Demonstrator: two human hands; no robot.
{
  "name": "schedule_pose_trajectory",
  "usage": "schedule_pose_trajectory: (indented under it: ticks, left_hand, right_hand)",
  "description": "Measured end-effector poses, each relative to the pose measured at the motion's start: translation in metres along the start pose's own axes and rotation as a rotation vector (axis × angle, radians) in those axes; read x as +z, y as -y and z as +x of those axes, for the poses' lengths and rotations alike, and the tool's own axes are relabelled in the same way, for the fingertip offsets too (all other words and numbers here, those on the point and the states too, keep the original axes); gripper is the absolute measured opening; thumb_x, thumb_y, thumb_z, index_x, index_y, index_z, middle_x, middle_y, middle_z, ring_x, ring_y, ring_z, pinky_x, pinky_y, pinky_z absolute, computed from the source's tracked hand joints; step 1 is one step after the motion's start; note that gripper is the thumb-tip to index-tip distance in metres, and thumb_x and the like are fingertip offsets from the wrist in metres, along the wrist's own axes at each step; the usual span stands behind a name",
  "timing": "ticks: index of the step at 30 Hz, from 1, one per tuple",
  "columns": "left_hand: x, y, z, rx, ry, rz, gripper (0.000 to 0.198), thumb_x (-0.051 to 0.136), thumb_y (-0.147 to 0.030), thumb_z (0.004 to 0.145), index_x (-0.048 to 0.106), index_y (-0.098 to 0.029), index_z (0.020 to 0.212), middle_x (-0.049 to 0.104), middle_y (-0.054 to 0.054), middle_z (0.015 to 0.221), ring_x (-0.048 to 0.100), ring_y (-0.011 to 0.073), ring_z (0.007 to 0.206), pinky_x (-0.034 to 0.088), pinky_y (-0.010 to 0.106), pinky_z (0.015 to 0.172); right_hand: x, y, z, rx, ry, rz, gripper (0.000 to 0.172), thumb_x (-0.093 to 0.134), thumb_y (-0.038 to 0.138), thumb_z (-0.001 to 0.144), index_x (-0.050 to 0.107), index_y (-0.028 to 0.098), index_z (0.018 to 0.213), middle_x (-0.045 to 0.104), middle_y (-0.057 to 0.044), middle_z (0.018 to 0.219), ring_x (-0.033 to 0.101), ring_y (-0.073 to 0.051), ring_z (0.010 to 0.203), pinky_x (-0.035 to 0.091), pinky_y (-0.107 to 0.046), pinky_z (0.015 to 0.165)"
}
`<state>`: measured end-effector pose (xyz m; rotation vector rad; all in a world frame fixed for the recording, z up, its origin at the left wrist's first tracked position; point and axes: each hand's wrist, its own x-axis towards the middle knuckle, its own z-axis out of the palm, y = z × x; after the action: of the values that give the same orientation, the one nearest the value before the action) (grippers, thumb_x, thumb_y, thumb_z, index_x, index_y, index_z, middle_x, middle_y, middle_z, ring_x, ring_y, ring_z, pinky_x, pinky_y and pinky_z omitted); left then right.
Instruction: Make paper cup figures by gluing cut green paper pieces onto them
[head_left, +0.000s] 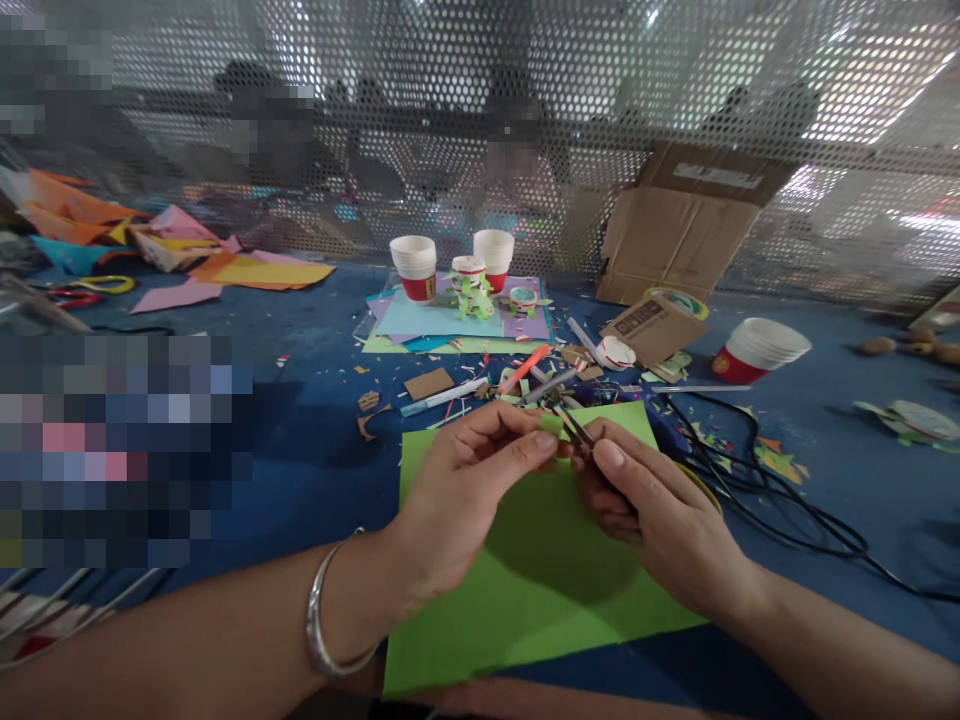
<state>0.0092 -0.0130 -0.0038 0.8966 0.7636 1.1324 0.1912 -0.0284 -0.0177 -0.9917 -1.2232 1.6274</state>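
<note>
Between the thumb and forefinger of my left hand (487, 465) is a small piece of green paper (553, 425). My right hand (649, 490) is closed around a pair of scissors (574, 430), whose narrow blades meet the edge of that piece; the handles are mostly hidden by my fingers. Both hands are above a large green sheet of paper (525, 600) on the blue table. Just beyond them lie an orange pen (525, 368), a white-and-blue pen (444, 397) and a scrap of cardboard (428, 384).
Stacked paper cups (414, 268) and small green paper turtles (474, 300) stand on coloured sheets at the back. A cardboard box (675, 230) leans on the perforated screen. More cups (761, 350) and a black cable (795, 520) are at right. Coloured papers (262, 270) lie back left.
</note>
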Motion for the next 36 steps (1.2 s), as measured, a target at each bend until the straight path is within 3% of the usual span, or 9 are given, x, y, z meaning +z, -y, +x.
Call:
schedule_pose_trajectory:
  ticks: [5,17,36]
  left_hand:
    - [0.0002,-0.0007,0.0012,0.015,-0.013,0.014,0.009,0.081,-0.021,0.083,0.075,-0.016,0.078,0.071,-0.001,0.076,0.062,0.0084,0.075,0.046,0.020,0.073]
    - [0.0013,0.0036,-0.0010,-0.006,0.007,0.046,0.011,0.082,-0.023,0.081,0.075,-0.016,0.078,0.071,0.001,0.079,0.061,0.0110,0.078,0.048,0.023,0.076]
    - [0.0011,0.0050,0.0017,-0.064,0.013,-0.008,0.011,0.082,-0.020,0.080,0.073,-0.016,0.078,0.071,0.000,0.077,0.062,0.0094,0.077,0.048,0.021,0.076]
  right_hand:
    - [-0.0017,0.0009,-0.0006,-0.039,-0.016,-0.099,0.034,0.061,0.055,0.099,0.056,0.022,0.092,0.031,0.009,0.064,0.021,-0.006,0.052,0.016,-0.021,0.045]
    - [-0.0052,0.0017,-0.0046,-0.148,-0.022,-0.314,0.033,0.055,0.054,0.102,0.060,0.022,0.096,0.035,0.008,0.064,0.027,-0.007,0.053,0.021,-0.022,0.044]
    - [-0.0064,-0.0019,-0.0039,-0.150,-0.031,-0.380,0.035,0.050,0.053,0.105,0.055,0.022,0.090,0.036,0.009,0.062,0.025,-0.007,0.050,0.021,-0.022,0.043]
